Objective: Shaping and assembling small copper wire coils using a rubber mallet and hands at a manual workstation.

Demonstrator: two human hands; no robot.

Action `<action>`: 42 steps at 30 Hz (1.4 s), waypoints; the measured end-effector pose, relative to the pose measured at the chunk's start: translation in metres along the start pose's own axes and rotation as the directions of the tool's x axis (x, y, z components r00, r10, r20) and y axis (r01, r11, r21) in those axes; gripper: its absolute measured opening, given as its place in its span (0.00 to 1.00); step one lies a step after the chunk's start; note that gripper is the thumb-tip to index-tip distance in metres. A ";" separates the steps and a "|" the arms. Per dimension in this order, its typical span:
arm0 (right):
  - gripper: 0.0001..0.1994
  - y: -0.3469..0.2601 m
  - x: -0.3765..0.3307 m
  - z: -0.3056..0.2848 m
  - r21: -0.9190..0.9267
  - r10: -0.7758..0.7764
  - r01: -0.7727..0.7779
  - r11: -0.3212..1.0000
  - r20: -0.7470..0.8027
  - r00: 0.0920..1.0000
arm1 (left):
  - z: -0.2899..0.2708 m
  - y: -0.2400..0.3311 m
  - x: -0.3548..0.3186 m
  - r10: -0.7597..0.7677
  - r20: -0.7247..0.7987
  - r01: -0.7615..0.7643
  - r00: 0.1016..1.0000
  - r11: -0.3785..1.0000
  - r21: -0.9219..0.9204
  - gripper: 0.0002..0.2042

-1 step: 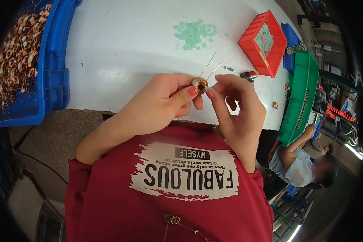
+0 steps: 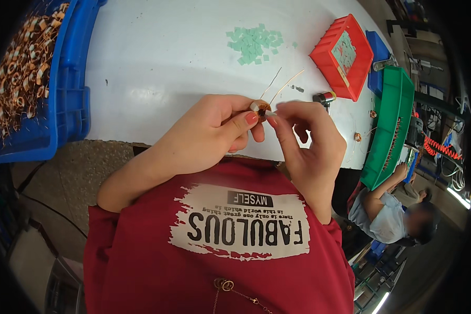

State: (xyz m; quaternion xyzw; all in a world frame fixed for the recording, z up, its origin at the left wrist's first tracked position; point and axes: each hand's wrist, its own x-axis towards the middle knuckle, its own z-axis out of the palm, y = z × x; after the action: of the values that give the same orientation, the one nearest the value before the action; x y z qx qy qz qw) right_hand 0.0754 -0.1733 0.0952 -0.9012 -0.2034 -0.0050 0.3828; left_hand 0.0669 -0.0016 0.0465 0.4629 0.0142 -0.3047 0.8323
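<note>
Beyond the grip, scattered green squares [image 2: 250,44]; to its right, red box [image 2: 361,68] and green bin [image 2: 388,115]; far left, blue crate [image 2: 70,68]. Pinching a copper coil [image 2: 267,107] close in left hand [image 2: 214,125]; with right hand [image 2: 315,128], nipping a white strip [image 2: 270,113] against its right edge.

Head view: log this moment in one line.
left hand: holds coil; right hand: pinches pale piece at coil; green squares: loose on table; red bin: right of squares

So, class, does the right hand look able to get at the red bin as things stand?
Probably yes: only a small cylinder lies between the right hand and the open red bin, low enough to pass over, though the hand seems occupied, pinching a pale piece at the coil.
</note>
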 end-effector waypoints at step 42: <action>0.08 0.029 -0.012 0.035 -0.183 -0.247 0.225 0.957 -0.108 0.963 | 0.017 -0.028 -0.006 0.320 -0.221 -0.159 0.922 0.829 0.535 0.06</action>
State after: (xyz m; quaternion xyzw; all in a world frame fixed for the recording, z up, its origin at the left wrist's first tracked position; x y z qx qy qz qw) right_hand 0.0703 -0.1721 0.0484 -0.8973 -0.2831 -0.1266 0.3142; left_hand 0.0429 -0.0226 0.0367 0.7042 0.0011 -0.1155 0.7006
